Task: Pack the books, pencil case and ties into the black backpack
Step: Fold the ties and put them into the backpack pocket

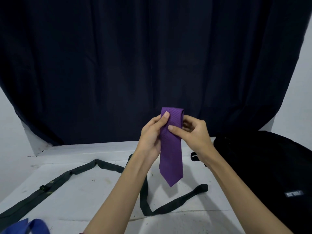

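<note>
We hold the purple tie up in the air over the white table, folded over at the top so its long axis hangs straight down, pointed tip lowest. Our left hand pinches the upper left edge, thumb pressed on the front near the fold. Our right hand clamps the right edge just below, its thumb lying across the cloth.

The black backpack lies on the table to the right, nearest our right arm, so we judge the folded tie must travel right and down to reach it; we cannot see its opening. A dark tie sprawls loose across the table below our arms, and a blue tie shows at the bottom left corner.
</note>
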